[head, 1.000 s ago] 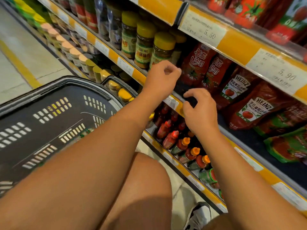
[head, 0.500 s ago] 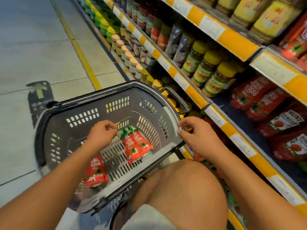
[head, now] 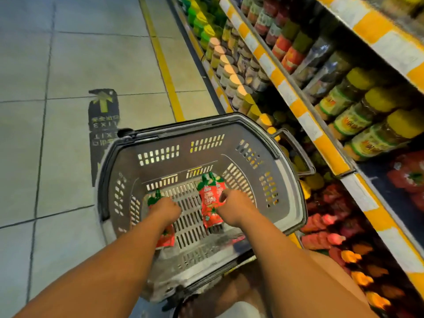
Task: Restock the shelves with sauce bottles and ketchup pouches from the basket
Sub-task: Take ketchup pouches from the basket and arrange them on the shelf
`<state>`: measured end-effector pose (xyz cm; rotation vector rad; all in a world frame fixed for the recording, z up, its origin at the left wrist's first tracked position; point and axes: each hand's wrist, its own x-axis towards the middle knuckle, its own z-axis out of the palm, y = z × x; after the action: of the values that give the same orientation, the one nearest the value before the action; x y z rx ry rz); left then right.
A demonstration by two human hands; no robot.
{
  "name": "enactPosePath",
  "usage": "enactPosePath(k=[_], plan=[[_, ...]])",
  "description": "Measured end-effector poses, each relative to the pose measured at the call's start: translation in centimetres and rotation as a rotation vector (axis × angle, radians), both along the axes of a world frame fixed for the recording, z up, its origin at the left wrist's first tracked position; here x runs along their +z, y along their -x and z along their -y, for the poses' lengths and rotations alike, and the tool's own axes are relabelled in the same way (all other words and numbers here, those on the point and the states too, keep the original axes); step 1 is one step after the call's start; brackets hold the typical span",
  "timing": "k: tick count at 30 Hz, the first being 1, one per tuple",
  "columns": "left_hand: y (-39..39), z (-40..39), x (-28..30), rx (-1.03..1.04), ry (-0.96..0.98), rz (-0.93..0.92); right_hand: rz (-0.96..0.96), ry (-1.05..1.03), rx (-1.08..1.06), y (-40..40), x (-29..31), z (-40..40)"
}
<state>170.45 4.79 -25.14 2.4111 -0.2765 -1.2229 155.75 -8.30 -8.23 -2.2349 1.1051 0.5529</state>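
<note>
Both hands down in grey basket [head: 284,180], frame centre. Left hand [head: 166,208] clenched on ketchup pouch [head: 165,237], lower left of basket floor. Right hand [head: 234,208] touching second pouch [head: 212,203]; right grip unclear. Shelves [head: 305,115] at right.

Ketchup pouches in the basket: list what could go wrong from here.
1. Both hands, the left hand and the right hand, reach at once, each onto a ketchup pouch; a loose grip may drop one.
2. The slotted basket floor could snag a pouch corner.
3. The basket sits close to the lower shelf; lifting out sideways might knock bottles.
</note>
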Motion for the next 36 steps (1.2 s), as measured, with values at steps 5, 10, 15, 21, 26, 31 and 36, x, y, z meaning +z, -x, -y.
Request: enactPosePath(k=[5, 10, 15, 21, 26, 31, 36], plan=[[1.6, 0.8, 0.7, 0.08, -0.027, -0.072, -0.024, -0.02, -0.088, 0.2, -2.2, 2.4], [3.5, 4.8, -2.0, 0.098, 0.038, -0.116, 0.061, -0.048, -0.206, -0.1, -3.8, 4.4], [8.1, 9.2, -4.2, 0.044, 0.111, -0.196, 0.074, -0.08, -0.232, -0.5, -5.8, 5.7], [8.9, 11.4, -7.6, 0.098, -0.018, -0.142, 0.076, -0.102, -0.253, -0.5, -7.0, 7.5], [8.3, 11.8, -7.7, 0.336, 0.087, -0.333, 0.054, -0.129, -0.276, -0.9, -7.8, 8.9], [7.3, 11.2, -7.5, 0.504, 0.23, -0.447, 0.024, -0.136, -0.322, -1.0, -8.7, 9.7], [5.3, 9.2, -5.1, 0.466, 0.387, -0.921, -0.001, -0.174, -0.401, -0.5, -8.7, 9.9]])
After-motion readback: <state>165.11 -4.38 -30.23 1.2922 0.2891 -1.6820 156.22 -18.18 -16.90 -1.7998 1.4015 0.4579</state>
